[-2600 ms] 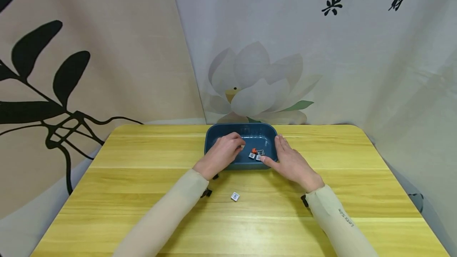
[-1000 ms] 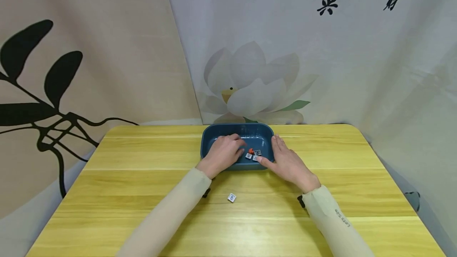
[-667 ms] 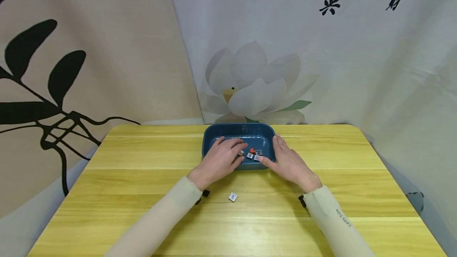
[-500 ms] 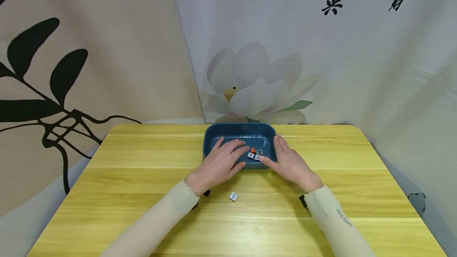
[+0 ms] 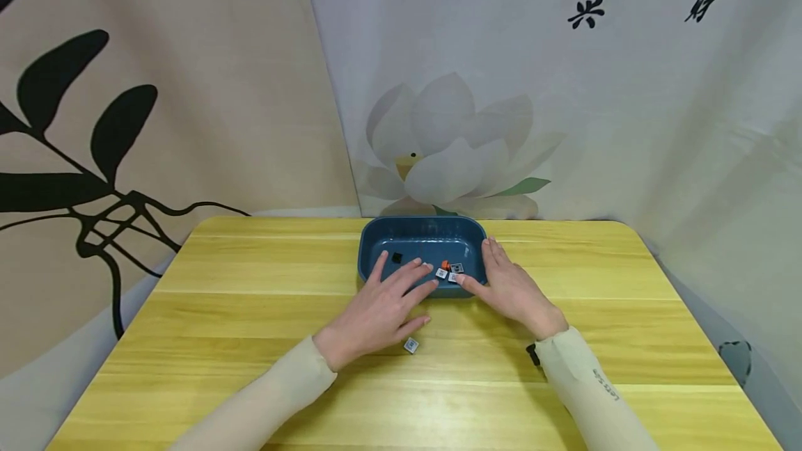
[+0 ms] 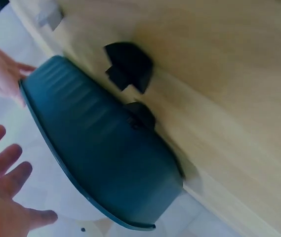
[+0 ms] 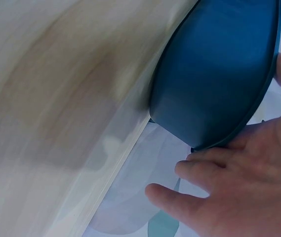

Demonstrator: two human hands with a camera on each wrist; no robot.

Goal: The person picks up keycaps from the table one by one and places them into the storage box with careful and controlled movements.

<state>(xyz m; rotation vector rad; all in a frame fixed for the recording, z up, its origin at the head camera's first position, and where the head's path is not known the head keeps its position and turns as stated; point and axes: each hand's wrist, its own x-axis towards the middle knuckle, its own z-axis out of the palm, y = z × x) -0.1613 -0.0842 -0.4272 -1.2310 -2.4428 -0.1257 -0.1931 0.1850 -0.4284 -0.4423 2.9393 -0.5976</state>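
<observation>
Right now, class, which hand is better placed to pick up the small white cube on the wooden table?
Likely the left hand: it holds nothing and is nearer that cube; the right hand touches the glossy blue rectangular tray.

The tray (image 5: 422, 228) is dark blue, the nearest cube (image 5: 411, 346) white with black markings, the table (image 5: 614, 277) wood-grained yellow.

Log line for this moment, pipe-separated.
left hand: open, near tray | right hand: touching tray rim | tray: small blocks inside | white block: on table
</observation>
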